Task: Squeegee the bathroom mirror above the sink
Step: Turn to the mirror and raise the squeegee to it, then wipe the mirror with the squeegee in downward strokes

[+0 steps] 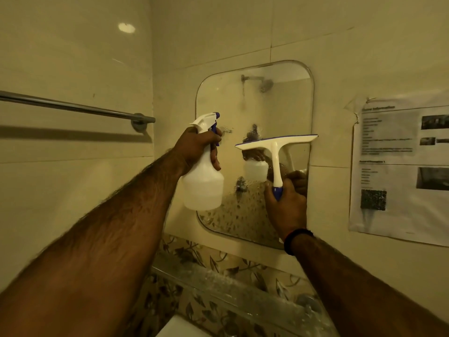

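Your right hand (286, 205) is clamped on the blue-tipped handle of the white plastic squeegee (277, 147), blade above your fist against the rounded-corner wall mirror (255, 98); your left hand (199, 147) grips a white spray bottle (202, 183).

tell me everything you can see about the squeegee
The squeegee is T-shaped, cream plastic, with a blue strip along its blade edge and a blue end on the handle. The right hand holds it upright by the handle's lower end, blade on top, slightly tilted, up at the mirror; contact with the glass is unclear.
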A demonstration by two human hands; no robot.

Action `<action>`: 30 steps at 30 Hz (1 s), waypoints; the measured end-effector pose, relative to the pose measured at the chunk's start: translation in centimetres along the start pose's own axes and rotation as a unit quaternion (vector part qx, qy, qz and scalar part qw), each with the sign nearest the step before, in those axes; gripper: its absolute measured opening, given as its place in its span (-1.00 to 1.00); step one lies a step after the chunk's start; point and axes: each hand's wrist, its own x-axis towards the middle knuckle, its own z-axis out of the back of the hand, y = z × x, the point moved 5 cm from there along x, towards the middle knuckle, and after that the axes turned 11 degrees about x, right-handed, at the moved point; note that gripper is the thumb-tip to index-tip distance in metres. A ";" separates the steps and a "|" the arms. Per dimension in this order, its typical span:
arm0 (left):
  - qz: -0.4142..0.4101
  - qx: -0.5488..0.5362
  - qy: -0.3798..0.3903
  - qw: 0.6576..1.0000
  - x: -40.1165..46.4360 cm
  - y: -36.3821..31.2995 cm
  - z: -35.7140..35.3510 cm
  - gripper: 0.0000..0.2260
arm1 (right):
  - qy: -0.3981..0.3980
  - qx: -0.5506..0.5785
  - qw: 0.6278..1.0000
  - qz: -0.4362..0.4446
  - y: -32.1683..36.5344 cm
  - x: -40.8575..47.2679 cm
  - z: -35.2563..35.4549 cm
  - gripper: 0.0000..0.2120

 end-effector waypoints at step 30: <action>0.011 -0.019 0.027 0.999 -4.0 1.5 -1.8 -0.79 | -0.025 -0.009 1.000 0.013 4.7 1.7 0.6 -0.64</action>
